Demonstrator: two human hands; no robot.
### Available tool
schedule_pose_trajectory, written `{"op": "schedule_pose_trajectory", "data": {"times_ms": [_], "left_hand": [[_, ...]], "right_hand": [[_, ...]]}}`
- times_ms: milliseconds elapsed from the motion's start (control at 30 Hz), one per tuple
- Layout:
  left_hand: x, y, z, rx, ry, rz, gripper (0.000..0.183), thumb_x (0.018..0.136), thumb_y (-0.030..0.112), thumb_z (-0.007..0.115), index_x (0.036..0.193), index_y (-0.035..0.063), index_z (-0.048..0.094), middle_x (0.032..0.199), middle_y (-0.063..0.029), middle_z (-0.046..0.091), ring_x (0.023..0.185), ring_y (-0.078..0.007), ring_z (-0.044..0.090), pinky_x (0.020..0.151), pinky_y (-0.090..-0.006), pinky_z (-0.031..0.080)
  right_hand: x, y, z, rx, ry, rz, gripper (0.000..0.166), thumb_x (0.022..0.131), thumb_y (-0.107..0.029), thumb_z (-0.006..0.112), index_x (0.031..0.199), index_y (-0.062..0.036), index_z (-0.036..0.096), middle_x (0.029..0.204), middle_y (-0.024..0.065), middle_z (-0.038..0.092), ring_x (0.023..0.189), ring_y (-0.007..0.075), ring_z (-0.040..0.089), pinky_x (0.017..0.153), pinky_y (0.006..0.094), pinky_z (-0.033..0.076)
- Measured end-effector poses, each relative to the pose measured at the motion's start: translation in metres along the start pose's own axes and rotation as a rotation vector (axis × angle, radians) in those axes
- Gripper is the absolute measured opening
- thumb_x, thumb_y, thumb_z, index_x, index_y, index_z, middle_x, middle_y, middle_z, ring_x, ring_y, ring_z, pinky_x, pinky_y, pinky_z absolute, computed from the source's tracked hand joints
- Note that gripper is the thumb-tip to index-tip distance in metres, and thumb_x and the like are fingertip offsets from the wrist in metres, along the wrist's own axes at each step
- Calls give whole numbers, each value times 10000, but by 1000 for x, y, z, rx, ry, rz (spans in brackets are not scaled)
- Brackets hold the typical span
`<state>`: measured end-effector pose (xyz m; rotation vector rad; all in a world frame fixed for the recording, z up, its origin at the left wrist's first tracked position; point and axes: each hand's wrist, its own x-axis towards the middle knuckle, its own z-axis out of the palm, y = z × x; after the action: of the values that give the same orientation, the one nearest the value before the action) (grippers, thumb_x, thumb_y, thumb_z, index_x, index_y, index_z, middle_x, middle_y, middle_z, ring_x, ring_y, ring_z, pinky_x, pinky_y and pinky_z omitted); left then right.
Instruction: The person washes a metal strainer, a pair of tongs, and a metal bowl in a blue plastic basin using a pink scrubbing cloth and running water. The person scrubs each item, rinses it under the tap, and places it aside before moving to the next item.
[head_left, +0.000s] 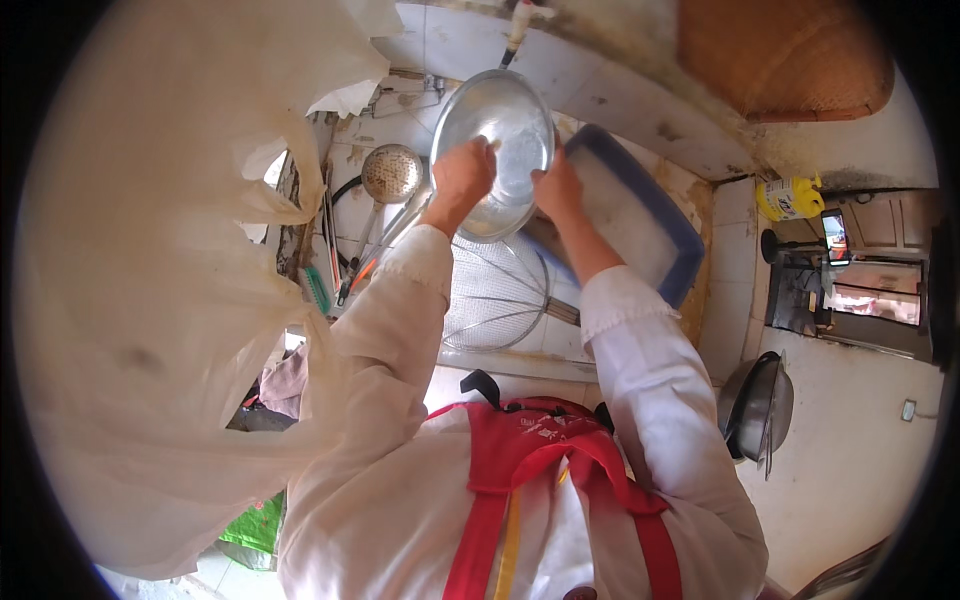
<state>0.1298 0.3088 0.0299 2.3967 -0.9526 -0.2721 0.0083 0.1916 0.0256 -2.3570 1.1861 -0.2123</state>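
Note:
A shiny round metal basin (517, 120) is tilted in front of me, under a tap with a pale wrapped spout (517, 34). My right hand (559, 187) grips its right rim, thumb on the inner side. Curled fingers of my left hand (465, 176) press against the inside of the basin; whether they hold anything is hidden. Below the basin lies a round wire-mesh strainer (495, 300), its wooden handle pointing right. A blue-rimmed tub (686, 259) with a cloudy, whitish inside is close to my right hand. Left of the basin is a perforated metal skimmer (391, 174).
Several long utensils and a green brush (315, 290) lie at the left. A torn translucent sheet (150, 262) hangs along that side. Rightward are a yellow container (791, 199), a phone (834, 236) on a stand, and metal pans (776, 409) by the wall.

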Motion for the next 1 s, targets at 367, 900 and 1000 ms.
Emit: {"op": "schedule_pose_trajectory", "data": {"times_ms": [367, 900, 1000], "left_hand": [[21, -11, 3, -45, -13, -153, 313, 930, 329, 465, 993, 94, 660, 989, -174, 679, 937, -373, 643, 780, -467, 506], [-18, -21, 40, -332, -646, 186, 283, 863, 341, 601, 852, 83, 717, 831, -116, 689, 770, -272, 641, 703, -369, 480], [-25, -46, 41, -28, -490, 242, 307, 870, 351, 576, 982, 97, 706, 954, -126, 697, 909, -310, 661, 782, -405, 504]], "right_hand": [[-9, -16, -19, 54, -74, 23, 777, 799, -238, 640, 1466, -126, 258, 1162, 259, 596, 1052, 418, 585, 926, 465, 456], [-12, 36, -6, 116, 3, -139, 722, 810, -154, 560, 1467, -138, 262, 1209, 267, 532, 1057, 435, 562, 901, 485, 460], [-18, 35, -7, 119, 77, -233, 717, 815, -129, 548, 1472, -153, 263, 1272, 257, 488, 1059, 424, 564, 901, 477, 467]]}}
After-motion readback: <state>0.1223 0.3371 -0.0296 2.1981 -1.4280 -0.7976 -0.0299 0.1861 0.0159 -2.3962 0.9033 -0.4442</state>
